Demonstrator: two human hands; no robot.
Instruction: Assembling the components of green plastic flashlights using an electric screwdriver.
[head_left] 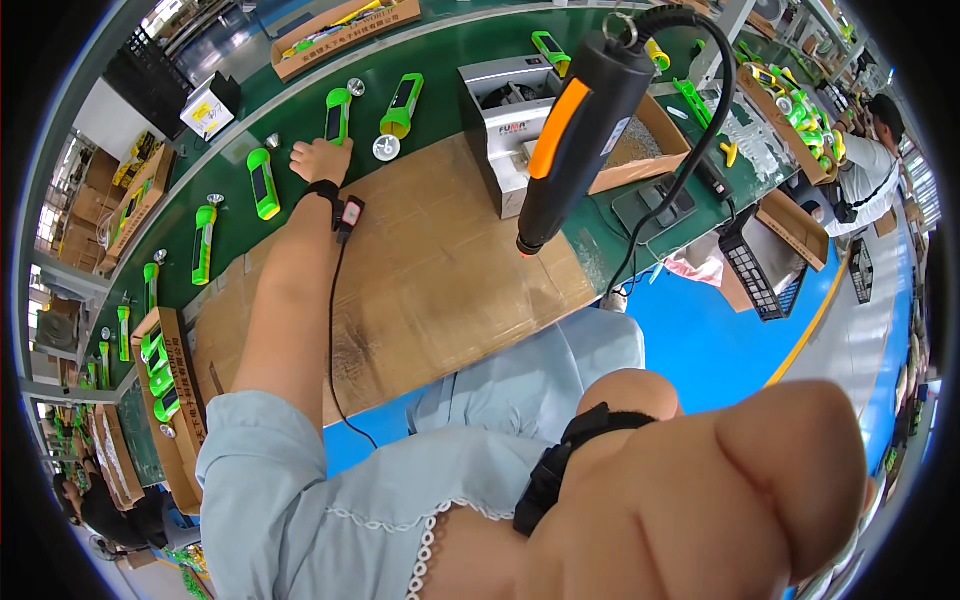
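Green flashlights [154,353] in cardboard box [188,395], left

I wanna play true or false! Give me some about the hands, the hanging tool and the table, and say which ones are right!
1. The left hand is at a green flashlight. True.
2. The hanging tool is all pink. False: it's black and orange.
3. A cardboard sheet lies on the green table. True.
4. Both hands grip the tool. False: the right hand is close to the camera, apart from it.
5. The floor beside the table is blue. True.
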